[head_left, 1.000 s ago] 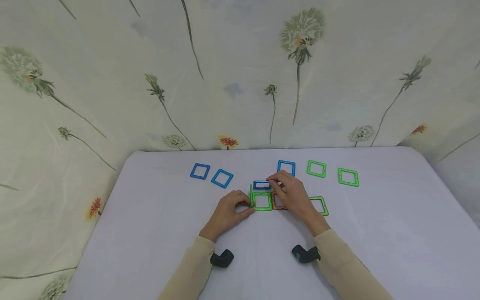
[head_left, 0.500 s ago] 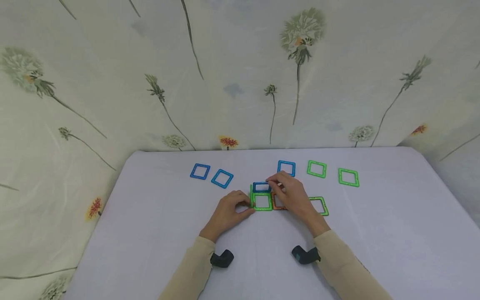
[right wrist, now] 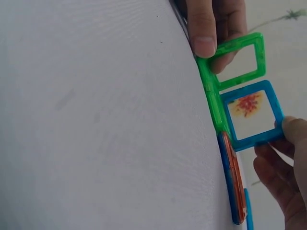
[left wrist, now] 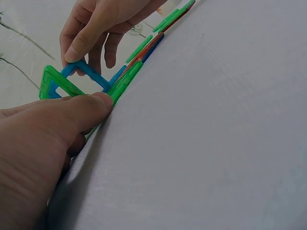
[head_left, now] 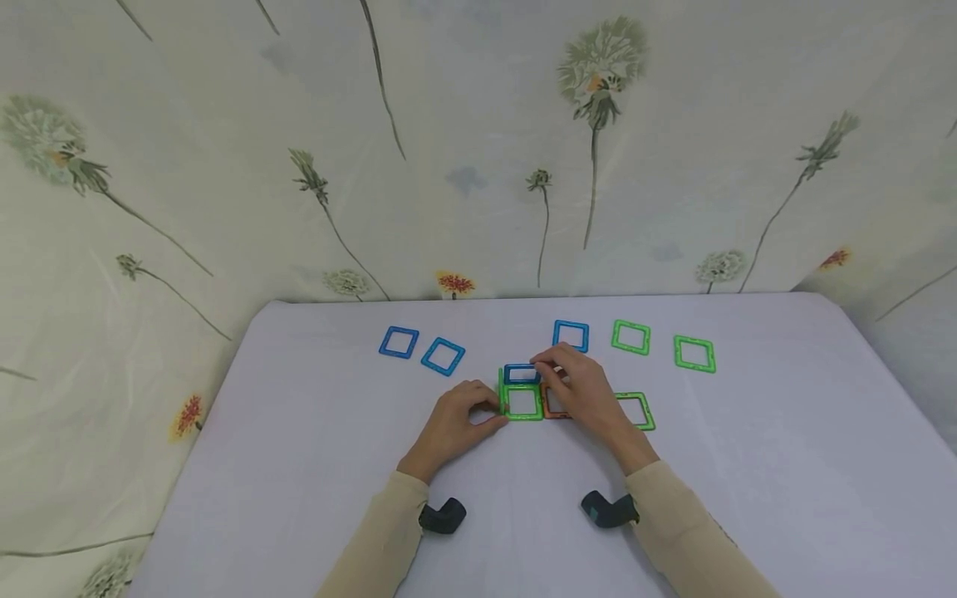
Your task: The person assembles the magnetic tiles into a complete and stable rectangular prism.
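My left hand pinches the near left corner where a flat green square magnetic tile meets an upright green square tile. Between thumb and fingertips of my right hand is the outer edge of a blue square tile. That blue tile stands up along the far edge of the flat green one, beside the upright green tile. An orange tile lies flat to the right, partly hidden by my right hand. A blue edge shows along it in the right wrist view.
Two blue square tiles lie at the back left. Behind my right hand are another blue tile and two green tiles. A further green tile lies right of that hand. A patterned cloth hangs behind the table.
The blue tile in my right hand has come slightly nearer, down to the far edge of the flat green tile. My left hand stays in place.
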The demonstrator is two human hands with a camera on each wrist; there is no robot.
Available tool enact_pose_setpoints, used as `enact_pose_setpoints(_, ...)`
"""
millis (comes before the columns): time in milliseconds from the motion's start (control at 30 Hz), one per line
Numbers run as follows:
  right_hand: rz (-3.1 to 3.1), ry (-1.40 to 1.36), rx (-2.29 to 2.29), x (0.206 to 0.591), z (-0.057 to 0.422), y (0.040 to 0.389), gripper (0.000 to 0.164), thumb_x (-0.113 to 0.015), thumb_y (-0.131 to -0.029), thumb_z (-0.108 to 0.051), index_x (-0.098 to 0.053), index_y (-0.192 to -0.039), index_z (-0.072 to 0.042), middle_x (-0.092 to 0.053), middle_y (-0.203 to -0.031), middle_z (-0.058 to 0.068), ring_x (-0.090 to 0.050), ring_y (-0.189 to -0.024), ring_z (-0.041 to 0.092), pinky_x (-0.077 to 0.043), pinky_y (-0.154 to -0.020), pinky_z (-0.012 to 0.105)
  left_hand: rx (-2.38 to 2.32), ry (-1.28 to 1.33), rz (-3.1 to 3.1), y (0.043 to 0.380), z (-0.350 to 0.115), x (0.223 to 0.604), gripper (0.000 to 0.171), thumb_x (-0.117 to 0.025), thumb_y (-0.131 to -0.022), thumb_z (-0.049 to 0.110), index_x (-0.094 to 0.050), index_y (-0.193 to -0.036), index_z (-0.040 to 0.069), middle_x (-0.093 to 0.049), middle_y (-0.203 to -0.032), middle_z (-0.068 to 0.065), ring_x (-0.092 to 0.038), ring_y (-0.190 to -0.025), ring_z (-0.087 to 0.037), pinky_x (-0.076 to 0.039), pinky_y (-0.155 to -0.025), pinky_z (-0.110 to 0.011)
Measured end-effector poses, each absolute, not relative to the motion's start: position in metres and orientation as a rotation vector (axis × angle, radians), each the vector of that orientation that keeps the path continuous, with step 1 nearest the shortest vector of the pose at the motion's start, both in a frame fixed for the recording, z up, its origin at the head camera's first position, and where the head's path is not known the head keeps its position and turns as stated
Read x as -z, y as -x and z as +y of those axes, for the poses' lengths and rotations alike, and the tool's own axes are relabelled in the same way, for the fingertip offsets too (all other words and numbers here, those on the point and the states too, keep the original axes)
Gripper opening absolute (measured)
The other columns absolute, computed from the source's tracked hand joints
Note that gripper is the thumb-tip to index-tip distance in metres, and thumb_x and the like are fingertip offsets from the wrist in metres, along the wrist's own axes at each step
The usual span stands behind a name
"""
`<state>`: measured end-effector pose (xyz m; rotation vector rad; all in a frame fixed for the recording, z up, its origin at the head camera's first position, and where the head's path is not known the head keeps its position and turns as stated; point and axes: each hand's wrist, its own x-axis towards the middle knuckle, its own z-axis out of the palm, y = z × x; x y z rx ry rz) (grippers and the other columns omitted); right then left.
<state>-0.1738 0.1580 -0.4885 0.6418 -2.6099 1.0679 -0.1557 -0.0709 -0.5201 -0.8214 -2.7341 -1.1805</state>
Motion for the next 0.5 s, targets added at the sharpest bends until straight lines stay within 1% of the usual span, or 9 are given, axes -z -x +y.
enact_pose_setpoints(500,-2.641,-0.652,-1.117,0.4893,0.1586,0.1737,0.014,-0.057,-0.095,-0.018,-0.063,-0.107,-0.015,-0.063,-0.1,-0.005,-0.061,-0.088,0.006,-0.055,-0.075,0.024,1.2,0.827,-2.73,0.1554,-0.0712,0.52,0.015,-0.073,-0.082,0.024,-0.066,-0.096,0.023,-0.064,-0.093,0.012,-0.056,-0.091,-0.002,-0.049,-0.08,-0.018)
